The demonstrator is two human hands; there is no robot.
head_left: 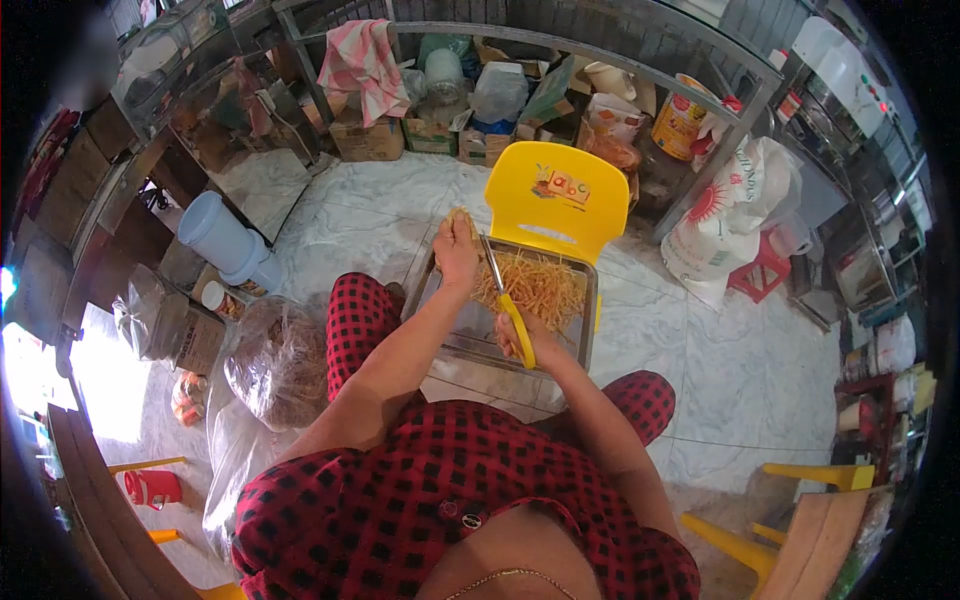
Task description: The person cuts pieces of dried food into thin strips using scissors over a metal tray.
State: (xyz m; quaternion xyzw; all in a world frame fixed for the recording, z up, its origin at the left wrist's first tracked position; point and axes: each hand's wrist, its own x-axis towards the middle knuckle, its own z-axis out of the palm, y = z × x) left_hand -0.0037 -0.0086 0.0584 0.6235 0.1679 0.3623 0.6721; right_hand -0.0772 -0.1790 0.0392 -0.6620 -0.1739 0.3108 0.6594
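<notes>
My right hand point(532, 343) is closed around the yellow handles of a pair of scissors point(513, 318). Their metal blades point up toward my left hand point(458, 252), which is pinched around a small bunch of yellowish strips point(461, 214). I cannot make out whether the blades touch the bunch. Beneath both hands lies a metal tray point(470, 353). Many thin, dry-looking orange-brown strips point(545, 285) are heaped in its right part, while bare metal shows at its lower left. The tray rests on a small yellow plastic chair point(558, 195) with an "abc" picture on its backrest.
On the left stand white buckets point(215, 232) and a large clear bag of brownish stuff point(280, 360). Cardboard boxes point(366, 137) sit under a metal-framed table point(560, 45) at the back. A white sack point(735, 220) and a red crate point(757, 270) are on the right.
</notes>
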